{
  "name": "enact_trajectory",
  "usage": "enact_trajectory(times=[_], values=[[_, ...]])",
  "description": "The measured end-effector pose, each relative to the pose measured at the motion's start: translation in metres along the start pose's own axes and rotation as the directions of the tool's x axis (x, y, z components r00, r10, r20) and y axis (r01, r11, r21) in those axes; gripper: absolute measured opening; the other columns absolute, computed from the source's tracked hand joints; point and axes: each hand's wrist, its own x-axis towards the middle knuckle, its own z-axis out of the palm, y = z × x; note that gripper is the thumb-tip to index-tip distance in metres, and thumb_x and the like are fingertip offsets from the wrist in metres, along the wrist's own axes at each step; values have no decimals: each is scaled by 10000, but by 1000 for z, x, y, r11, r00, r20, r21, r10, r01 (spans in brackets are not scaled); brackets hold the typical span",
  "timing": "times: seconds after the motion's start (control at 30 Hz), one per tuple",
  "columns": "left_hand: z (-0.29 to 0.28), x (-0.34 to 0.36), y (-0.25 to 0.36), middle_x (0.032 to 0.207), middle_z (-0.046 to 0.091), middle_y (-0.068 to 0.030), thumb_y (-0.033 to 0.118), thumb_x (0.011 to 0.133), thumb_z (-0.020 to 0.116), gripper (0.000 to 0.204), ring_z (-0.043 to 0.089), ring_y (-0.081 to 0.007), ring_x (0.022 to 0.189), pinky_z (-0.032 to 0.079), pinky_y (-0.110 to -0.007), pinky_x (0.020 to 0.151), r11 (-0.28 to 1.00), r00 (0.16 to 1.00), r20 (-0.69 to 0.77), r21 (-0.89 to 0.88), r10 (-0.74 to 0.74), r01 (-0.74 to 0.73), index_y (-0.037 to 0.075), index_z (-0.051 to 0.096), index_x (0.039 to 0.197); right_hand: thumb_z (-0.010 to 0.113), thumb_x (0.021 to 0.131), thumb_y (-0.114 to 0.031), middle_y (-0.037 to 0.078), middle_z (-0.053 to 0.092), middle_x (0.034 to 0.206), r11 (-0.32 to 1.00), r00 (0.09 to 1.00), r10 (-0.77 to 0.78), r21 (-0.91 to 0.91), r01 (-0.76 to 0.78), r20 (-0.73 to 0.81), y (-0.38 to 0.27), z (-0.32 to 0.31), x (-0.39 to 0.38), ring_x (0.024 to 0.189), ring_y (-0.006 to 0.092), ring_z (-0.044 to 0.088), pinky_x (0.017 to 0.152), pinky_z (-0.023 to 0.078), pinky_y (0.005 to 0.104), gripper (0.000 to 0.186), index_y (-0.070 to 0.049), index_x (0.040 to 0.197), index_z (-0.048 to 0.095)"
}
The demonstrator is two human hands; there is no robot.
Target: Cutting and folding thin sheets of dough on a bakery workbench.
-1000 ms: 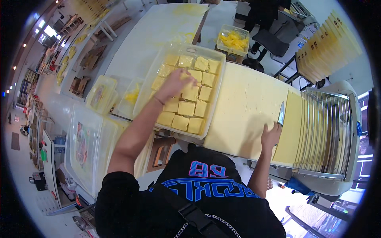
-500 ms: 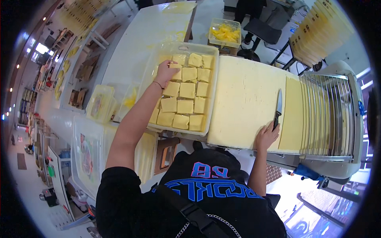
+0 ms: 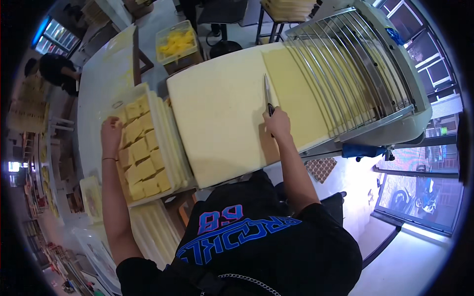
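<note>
My right hand (image 3: 277, 123) is closed around the black handle of a knife (image 3: 268, 91). The blade points away from me, near the left edge of a yellow dough sheet (image 3: 291, 84) on a cream-coloured belt (image 3: 217, 113). On the left, my left hand (image 3: 111, 130) is at the left rim of a pale plastic tray (image 3: 158, 116), its fingers curled. Whether they grip the rim or a piece of dough is hidden. Rows of square dough pieces (image 3: 140, 150) fill the tray, some overlapping.
A metal bar guard (image 3: 340, 74) covers the dough at the sheeting machine on the right. Beyond the belt stands a bin of yellow scraps (image 3: 177, 42), beside a black stool (image 3: 222, 12). A white table (image 3: 106, 69) extends past the tray; another person (image 3: 59, 71) stands at far left.
The view has turned, shifting the tray and belt leftward in the picture. My left hand has moved from a dough square to the tray's left rim. My right hand now grips the knife more fully.
</note>
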Motion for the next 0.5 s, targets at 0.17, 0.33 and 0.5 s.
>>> enact_trajectory(times=[0.17, 0.33, 0.5], values=[[17, 20, 138, 958, 635, -59, 92, 881, 594, 180, 574, -175, 822, 467, -282, 780, 974, 903, -408, -111, 137, -198, 37, 615, 1051, 465, 913, -222, 222, 618, 806, 936, 977, 44, 333, -113, 208, 17, -49, 51, 585, 358, 589, 583, 492, 441, 311, 48, 1060, 508], [140, 74, 279, 936, 641, -36, 35, 848, 612, 200, 582, -137, 805, 473, -268, 760, 783, 911, -202, -465, 360, -412, 59, 623, 1047, 416, 949, -236, 252, 623, 825, 944, 983, -11, 328, -49, 181, 41, -61, 140, 642, 378, 617, 613, 495, 463, 311, 48, 1043, 496], [269, 115, 365, 965, 610, -86, 36, 767, 647, 259, 570, -192, 839, 475, -284, 779, 747, 848, 16, -483, 530, -457, 43, 613, 1024, 384, 953, -197, 275, 639, 915, 990, 987, -79, 124, 61, 143, 28, -46, 196, 819, 417, 638, 747, 495, 500, 278, 41, 1045, 494]])
